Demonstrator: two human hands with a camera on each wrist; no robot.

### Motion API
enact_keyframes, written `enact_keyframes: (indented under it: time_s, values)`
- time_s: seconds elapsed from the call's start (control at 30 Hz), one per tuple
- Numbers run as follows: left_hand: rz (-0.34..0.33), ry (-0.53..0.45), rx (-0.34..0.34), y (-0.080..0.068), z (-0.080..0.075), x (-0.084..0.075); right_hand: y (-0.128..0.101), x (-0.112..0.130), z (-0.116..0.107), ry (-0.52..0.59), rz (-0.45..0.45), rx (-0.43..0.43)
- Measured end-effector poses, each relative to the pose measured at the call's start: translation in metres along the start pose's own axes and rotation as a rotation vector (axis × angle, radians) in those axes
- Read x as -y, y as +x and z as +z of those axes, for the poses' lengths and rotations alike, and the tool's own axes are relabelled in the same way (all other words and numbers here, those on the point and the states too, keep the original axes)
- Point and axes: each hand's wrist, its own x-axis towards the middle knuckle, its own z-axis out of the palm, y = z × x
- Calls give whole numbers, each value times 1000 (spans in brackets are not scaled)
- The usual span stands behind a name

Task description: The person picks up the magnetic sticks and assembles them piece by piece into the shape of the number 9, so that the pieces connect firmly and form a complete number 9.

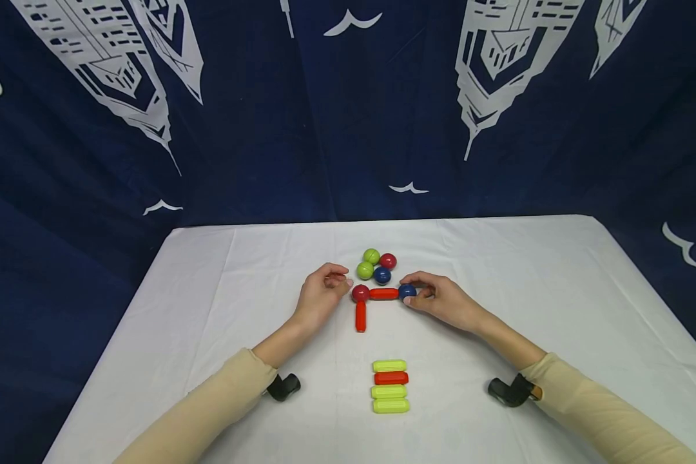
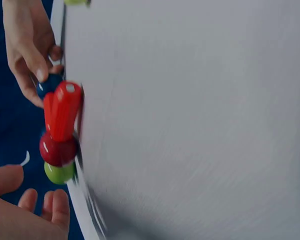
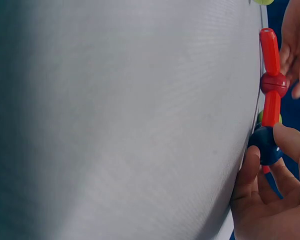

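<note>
An L-shaped piece made of glossy, plastic-looking parts lies on or just over the white cloth-covered table (image 1: 452, 386), between the two hands: a dark red ball (image 1: 361, 293) at the corner, one red faceted rod (image 1: 384, 294) running across to a dark blue ball (image 1: 407, 292), and a second red faceted rod (image 1: 361, 317) pointing toward the person. The right hand (image 1: 443, 301) pinches the blue ball between thumb and fingertips; the left hand (image 1: 321, 296), loosely curled with a gap between thumb and fingers, holds nothing just beside the red ball. The parts look light, stiff and not easily broken, though the smooth balls could roll or slip under a fingertip; the joints are probably the weak points, so the best hold seems to be a ball pinched from opposite sides, with the faceted rod steadied near it. The head view alone shows the full row of four short rods (image 1: 391, 377) nearer the person and all of the cluster of four balls (image 1: 382, 276) beyond the piece. The right wrist view adds a dark seam across the red ball; the left wrist view shows the left hand's gap more plainly.
</note>
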Motion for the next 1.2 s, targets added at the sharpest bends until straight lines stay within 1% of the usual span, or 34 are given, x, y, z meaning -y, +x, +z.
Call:
enact_keyframes:
  time_s: [0.1,0.27,0.37,0.47,0.57,0.67,0.77,0.83,0.9,1.0,1.1,1.2]
  values:
    - [25,11,19,14,2,2,0,-2,1,1,-2,0]
    - [5,-17,65,34,6,8,1,-2,3,3,2,3]
    - [-7,3,82,42,9,10,2,-1,4,-2,3,1]
    - [-12,61,82,45,12,11,2,0,5,-10,2,0]
    - [-7,92,76,46,15,10,2,0,5,-19,4,-1]
    - [-7,82,70,46,16,9,2,0,4,-23,10,-1]
    - [-37,17,64,46,15,10,2,0,4,-27,12,-2]
    - [-60,-45,54,44,13,10,2,0,3,-27,11,-2]
    - [-69,-105,42,41,11,9,1,0,3,-30,9,-2]
    - [-56,-157,20,36,5,9,1,0,2,-30,11,-1]
    - [-30,-156,10,28,-1,8,0,0,1,-27,15,-3]
    - [0,-146,31,16,-7,6,0,0,1,-26,20,-3]
